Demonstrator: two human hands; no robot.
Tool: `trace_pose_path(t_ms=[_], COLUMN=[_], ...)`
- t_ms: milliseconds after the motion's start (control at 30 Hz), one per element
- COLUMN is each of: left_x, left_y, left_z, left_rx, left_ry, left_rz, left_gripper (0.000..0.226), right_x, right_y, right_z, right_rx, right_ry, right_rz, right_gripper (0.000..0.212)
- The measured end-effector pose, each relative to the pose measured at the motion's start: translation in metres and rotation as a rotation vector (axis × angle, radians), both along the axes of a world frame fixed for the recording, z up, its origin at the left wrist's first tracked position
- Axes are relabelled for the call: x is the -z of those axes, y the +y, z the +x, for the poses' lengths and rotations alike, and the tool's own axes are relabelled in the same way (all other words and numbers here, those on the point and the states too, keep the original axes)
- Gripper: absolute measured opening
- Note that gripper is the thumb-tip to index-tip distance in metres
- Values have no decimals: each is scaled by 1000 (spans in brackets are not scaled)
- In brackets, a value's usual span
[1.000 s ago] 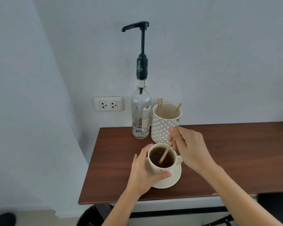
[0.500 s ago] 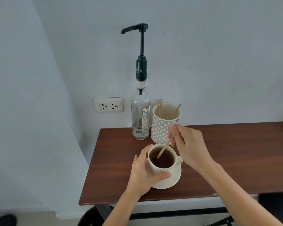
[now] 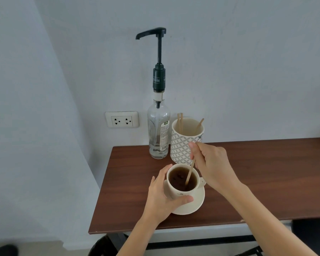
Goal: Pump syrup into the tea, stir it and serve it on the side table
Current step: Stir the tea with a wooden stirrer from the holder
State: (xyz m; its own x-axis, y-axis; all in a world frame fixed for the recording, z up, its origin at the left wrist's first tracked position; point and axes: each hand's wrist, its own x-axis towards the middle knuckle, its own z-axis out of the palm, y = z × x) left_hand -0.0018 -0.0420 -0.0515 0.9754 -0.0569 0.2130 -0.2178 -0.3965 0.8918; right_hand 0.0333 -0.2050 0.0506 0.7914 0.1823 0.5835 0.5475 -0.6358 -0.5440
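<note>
A cream teacup (image 3: 181,190) full of dark tea stands on a cream saucer (image 3: 196,203) near the front left of the brown table (image 3: 257,178). My left hand (image 3: 163,196) wraps around the cup's left side. My right hand (image 3: 211,163) pinches a thin wooden stir stick (image 3: 189,171) whose lower end is dipped in the tea. Behind the cup, against the wall, stands a clear syrup bottle (image 3: 158,132) with a tall black pump (image 3: 158,58), its spout pointing left.
A patterned white holder (image 3: 183,145) with three more wooden sticks stands right of the bottle, just behind my right hand. A wall socket (image 3: 122,119) sits left of the bottle. The table's left and front edges are close to the saucer.
The stir stick's lower end has swung from the left of the tea to the right, and my right hand has shifted a little with it. My left hand has stayed on the cup.
</note>
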Motion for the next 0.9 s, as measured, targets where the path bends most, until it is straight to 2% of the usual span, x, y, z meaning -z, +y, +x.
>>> trace_pose_path(t_ms=[300, 500, 900], left_x=[1, -1, -4], left_y=[0, -1, 1], left_z=[0, -1, -2], left_rx=[-10, -23, -23], left_ry=[0, 8, 81], left_rz=[2, 1, 31], left_gripper=[93, 92, 92], right_x=[-4, -27, -25], right_y=[-1, -24, -40], right_z=[-3, -17, -21], right_rx=[-12, 67, 64], right_ry=[-11, -160, -182], right_rz=[46, 164, 159], right_gripper=[49, 46, 48])
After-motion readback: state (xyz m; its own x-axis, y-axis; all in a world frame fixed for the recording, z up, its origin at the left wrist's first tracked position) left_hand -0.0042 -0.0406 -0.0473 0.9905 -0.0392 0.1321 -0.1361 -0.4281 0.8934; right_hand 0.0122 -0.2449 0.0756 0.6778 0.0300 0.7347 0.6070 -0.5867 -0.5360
